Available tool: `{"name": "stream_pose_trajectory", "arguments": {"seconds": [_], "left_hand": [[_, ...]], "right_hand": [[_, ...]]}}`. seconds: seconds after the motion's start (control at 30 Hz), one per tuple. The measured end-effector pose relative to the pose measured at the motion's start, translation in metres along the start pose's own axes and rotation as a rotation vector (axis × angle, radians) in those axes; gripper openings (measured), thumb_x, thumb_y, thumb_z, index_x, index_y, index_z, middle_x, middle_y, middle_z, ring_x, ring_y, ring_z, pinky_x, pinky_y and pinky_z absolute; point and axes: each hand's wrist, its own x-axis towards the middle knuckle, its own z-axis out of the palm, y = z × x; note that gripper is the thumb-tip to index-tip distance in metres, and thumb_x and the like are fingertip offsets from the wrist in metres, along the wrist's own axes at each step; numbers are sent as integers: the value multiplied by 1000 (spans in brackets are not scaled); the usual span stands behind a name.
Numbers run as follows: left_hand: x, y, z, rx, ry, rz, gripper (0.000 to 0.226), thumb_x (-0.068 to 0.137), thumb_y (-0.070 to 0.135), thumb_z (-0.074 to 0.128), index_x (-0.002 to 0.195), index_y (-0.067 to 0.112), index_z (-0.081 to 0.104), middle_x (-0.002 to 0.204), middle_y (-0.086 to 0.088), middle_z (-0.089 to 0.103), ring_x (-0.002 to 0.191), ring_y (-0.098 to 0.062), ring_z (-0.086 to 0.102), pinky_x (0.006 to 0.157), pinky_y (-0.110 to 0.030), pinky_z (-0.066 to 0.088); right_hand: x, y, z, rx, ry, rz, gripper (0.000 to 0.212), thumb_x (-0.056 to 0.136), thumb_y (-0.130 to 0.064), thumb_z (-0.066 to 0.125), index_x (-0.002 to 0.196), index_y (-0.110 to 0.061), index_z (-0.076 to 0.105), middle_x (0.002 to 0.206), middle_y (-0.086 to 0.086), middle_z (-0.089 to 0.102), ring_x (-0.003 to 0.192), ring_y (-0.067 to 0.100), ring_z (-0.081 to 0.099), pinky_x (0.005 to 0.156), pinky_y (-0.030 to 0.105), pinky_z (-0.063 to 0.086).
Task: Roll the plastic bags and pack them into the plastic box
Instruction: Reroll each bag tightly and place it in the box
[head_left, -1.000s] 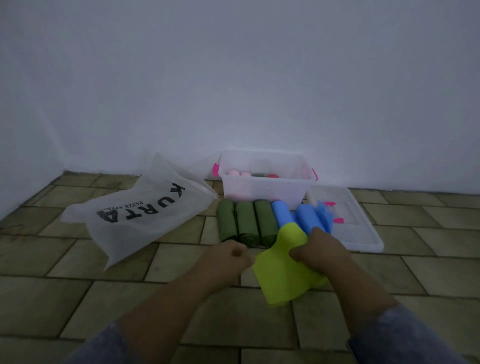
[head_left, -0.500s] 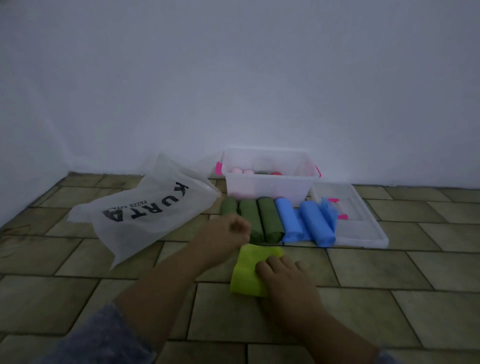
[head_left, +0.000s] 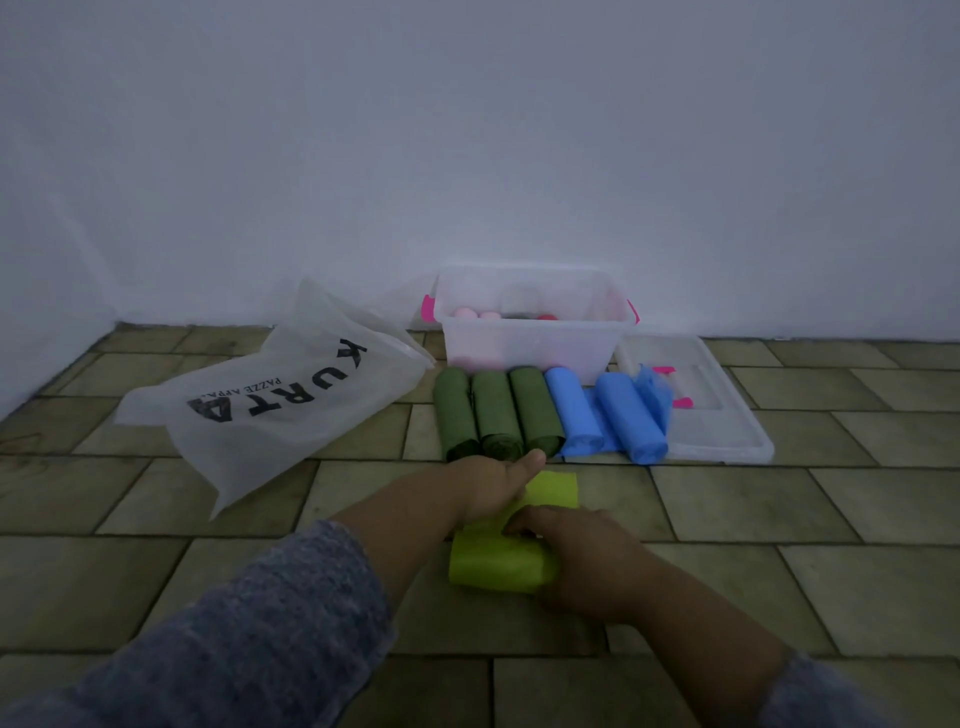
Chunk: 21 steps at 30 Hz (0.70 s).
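The right hand (head_left: 582, 558) curls its fingers (head_left: 527, 526) over the rolled near end of the yellow bag (head_left: 498, 567), which lies on the floor (head_left: 779, 519). The film looks thin, light, slick and springy, so it is likely best held across the roll and pressed down. The left hand (head_left: 491, 488) rests on the flat tail just beyond, thumb straight. Its fingers are hidden, so whether they pinch or press I cannot tell. Both forearms reach forward, low. The box (head_left: 530, 325) stands well beyond.

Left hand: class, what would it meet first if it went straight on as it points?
Left hand: probably the near end of the rightmost green roll, just ahead; depth unclear.
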Motion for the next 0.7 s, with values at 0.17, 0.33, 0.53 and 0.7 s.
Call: {"name": "stream_pose_trajectory", "arguments": {"seconds": [0.17, 0.33, 0.53, 0.7], "left_hand": [[1, -1, 1, 39, 22, -5, 78, 91, 66, 11, 143, 16, 42, 152, -11, 34, 137, -27, 33, 112, -38, 21], [5, -1, -1, 102, 16, -12, 55, 101, 45, 30, 138, 9, 47, 145, -14, 43, 132, -28, 40, 107, -33, 31], [0, -10, -4, 251, -170, 129, 48, 87, 49, 57, 128, 25, 50, 151, 1, 33, 128, -21, 39, 100, -33, 36], [-3, -18, 3, 369, -184, 207, 74, 77, 57, 67, 139, 25, 39, 159, 8, 11, 136, -20, 28, 95, -26, 30]], "right_hand": [[-1, 3, -8, 75, -57, 3, 62, 70, -21, 71, 127, -37, 49, 128, -9, 55, 112, 15, 54, 88, 25, 45], [-2, 7, -13, 144, -151, 50, 64, 68, -27, 76, 123, -44, 49, 122, -16, 54, 104, 9, 53, 87, 26, 47], [-2, 21, -16, 246, -145, 149, 63, 69, -37, 76, 126, -38, 49, 124, -11, 54, 109, 8, 53, 86, 21, 44], [8, 33, -24, 431, -8, 225, 36, 83, -23, 64, 118, -28, 59, 121, -5, 59, 112, 13, 55, 97, 30, 45]]}}
